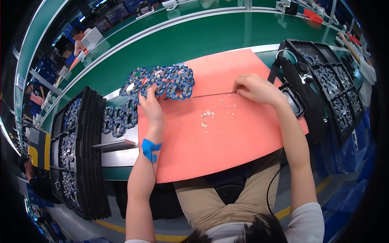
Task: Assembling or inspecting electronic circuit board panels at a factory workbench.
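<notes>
My left hand (pixel 150 106) is closed on a panel of joined blue circuit boards (pixel 178 90), with its thumb and fingers at the near edge. The panel is raised over the far left of the pink mat (pixel 227 150). My right hand (pixel 257 90) pinches the end of a thin, dark, straight strip (pixel 212 94), which points left toward the panel. Small pale square bits (pixel 208 114) lie scattered on the mat below the strip. A blue wrist strap (pixel 150 150) is round my left wrist.
Loose blue boards (pixel 118 118) lie left of the mat, near an upright metal plate (pixel 114 146). Stacked black trays (pixel 83 158) of boards stand at left, another divided black tray (pixel 328 77) at right. A black device (pixel 298 97) sits beside the mat. A green conveyor (pixel 162 40) runs behind; other people work nearby.
</notes>
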